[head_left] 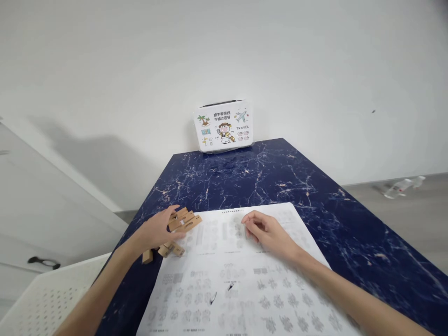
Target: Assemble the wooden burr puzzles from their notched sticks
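While the left hand (159, 229), half open, clasps lined-up wooden blocks (192, 222) at ten o'clock of the paper sheet (217, 262), loose blocks (178, 250) lie unaligned towards nine; the right hand (268, 232) curls at one (contents, if any, hidden).

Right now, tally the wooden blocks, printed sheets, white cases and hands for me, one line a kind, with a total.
Wooden blocks: at least 6; the left hand hides part of the group
Printed sheet: 1
White case: 1
Hands: 2, left hand and right hand
Total: at least 10
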{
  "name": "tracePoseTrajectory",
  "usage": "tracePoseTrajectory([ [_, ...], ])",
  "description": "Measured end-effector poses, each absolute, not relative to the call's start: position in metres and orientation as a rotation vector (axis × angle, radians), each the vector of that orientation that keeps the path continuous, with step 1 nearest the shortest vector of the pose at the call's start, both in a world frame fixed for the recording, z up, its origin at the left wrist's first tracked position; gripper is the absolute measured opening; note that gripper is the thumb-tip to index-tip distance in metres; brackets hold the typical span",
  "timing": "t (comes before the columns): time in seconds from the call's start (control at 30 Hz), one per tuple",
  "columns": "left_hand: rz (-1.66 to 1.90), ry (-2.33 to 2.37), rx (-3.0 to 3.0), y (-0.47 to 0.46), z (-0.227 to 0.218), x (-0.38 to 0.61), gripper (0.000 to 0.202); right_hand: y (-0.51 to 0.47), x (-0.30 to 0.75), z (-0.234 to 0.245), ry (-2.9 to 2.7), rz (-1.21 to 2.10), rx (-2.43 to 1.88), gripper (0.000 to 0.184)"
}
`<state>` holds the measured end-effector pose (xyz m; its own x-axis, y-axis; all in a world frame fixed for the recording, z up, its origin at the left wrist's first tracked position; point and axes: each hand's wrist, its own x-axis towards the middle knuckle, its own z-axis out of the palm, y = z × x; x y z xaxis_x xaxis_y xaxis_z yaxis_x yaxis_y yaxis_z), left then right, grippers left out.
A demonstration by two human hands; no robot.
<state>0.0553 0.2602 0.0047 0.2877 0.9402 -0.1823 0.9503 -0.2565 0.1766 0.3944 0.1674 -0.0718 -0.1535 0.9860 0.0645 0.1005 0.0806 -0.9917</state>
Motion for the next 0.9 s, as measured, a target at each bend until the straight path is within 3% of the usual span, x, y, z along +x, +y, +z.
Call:
tracePoseTrajectory([
  [0.37,0.183,1.462,2.538,0.247,-0.010,0.111,0.070,0.174,0.397,-0.075,-1.355,1.233,-1.111,0.024],
  [0.7,0.324,1.211,2.349,0.229,-0.031,0.183,0.078,0.176,0.402,-0.072,-1.295,1.031,-1.139,0.037],
  [0.9,0.519,1.169,2.396,0.229,-0.052,0.176,0.021,0.179,0.405,-0.071,-1.447,0.841,-1.293,0.025],
])
